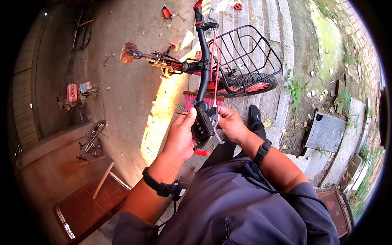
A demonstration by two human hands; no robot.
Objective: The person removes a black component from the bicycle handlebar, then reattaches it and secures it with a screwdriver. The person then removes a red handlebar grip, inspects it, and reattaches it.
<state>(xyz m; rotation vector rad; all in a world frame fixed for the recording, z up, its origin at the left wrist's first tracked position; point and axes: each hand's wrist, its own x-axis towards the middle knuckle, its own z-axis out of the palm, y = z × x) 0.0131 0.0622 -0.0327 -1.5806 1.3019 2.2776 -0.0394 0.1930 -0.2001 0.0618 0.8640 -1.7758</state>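
A small bicycle with a black handlebar [204, 83] stands in front of me, turned so that one grip end points toward my body. My left hand [176, 136] is closed around a black folding multi-tool [205, 124] with thin hex keys [182, 108] sticking out. It holds the tool right beside the near end of the bar. Across from it, my right hand [233, 125] pinches the silver brake lever [217, 134] near where the red brake cable [216, 75] comes in. Part of the near red grip [201, 152] shows below the tool; the exact contact of tool and lever is hidden.
A black wire basket [256, 27] sits over the front wheel [265, 86]; the saddle [129, 53] points left. A pink-fringed broom head [196, 100] lies below the bar. Red parts [166, 12] and a spanner [181, 17] lie on the ground. Other bicycles [94, 141] stand at left.
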